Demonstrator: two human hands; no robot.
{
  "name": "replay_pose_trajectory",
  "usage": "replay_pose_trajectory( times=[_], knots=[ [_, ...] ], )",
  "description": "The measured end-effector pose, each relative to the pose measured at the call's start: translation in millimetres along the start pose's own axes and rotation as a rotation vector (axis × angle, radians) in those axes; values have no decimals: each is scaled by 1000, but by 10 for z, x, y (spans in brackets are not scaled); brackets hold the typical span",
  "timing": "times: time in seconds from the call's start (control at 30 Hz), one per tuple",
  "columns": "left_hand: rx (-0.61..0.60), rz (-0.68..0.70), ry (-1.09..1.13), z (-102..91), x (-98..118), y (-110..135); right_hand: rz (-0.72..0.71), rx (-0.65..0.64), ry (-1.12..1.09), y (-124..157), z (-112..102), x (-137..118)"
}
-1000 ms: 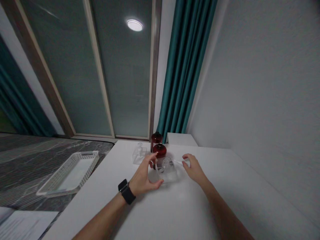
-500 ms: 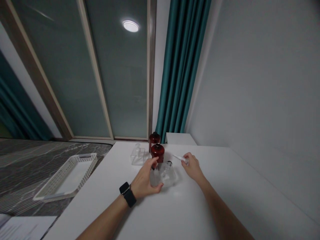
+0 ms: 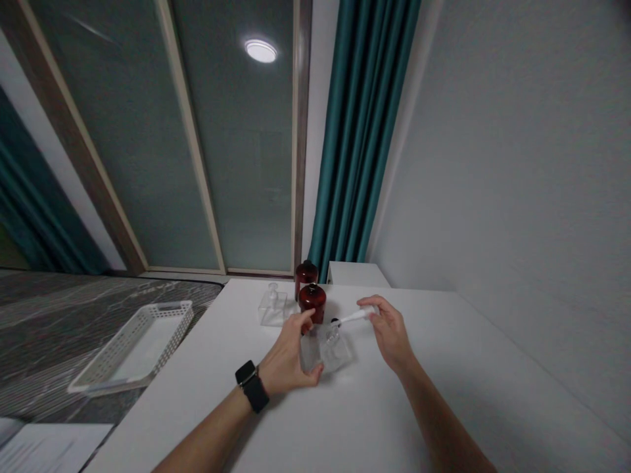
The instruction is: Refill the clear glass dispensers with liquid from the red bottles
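Observation:
My left hand (image 3: 290, 351), with a black watch on its wrist, wraps its thumb and fingers around a clear square bottle (image 3: 335, 353) just above or on the white table. The bottle tilts, and a small black ring shows at its neck. Between the thumb and fingers of my right hand (image 3: 389, 328) is a slim white stick-like tool (image 3: 353, 316), its narrow end pointing left at the bottle neck. Whether the tip touches the neck I cannot tell. Behind my left hand stand a dark red bottle (image 3: 312, 301) and a second dark red bottle (image 3: 306, 272).
Left of the red bottles stands another clear square bottle (image 3: 273, 309). A white perforated basket (image 3: 133, 351) lies beyond the table's left edge. Papers (image 3: 54, 447) lie at the lower left. A wall (image 3: 532, 197) borders the table (image 3: 384, 414) on the right.
My right hand has turned and shifted slightly right, and the white tool's tip now lies at the bottle neck. My left hand keeps its hold on the clear bottle.

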State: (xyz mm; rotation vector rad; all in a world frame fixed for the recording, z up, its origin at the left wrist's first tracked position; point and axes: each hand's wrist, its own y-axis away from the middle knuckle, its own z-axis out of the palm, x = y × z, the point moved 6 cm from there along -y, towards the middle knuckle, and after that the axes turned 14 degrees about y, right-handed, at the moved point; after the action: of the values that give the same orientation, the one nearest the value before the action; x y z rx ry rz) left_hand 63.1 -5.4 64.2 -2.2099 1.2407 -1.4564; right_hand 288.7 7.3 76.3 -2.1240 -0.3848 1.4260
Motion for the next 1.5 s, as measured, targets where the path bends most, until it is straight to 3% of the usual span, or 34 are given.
replay_pose_trajectory(
  times=[0.17,0.4,0.57,0.83,1.1,1.27,1.5],
  knots=[
    [-6,14,-24,-1,10,-5,-126,-53,50,-20,-30,-262],
    [-18,12,-46,7,-2,-1,-192,-138,188,8,23,-362],
    [-66,-27,-36,44,-48,20,-126,-197,285,112,206,-349],
    [-150,-136,-12,-30,-144,7,-76,-184,310,215,370,-299],
    [-249,-208,85,-50,-213,8,-53,-333,327,348,616,-272],
    [-275,-296,155,-91,-258,22,-49,-329,331,385,667,-265],
    [-268,-301,193,-130,-217,-2,-93,-330,346,377,689,-342]
  ],
)
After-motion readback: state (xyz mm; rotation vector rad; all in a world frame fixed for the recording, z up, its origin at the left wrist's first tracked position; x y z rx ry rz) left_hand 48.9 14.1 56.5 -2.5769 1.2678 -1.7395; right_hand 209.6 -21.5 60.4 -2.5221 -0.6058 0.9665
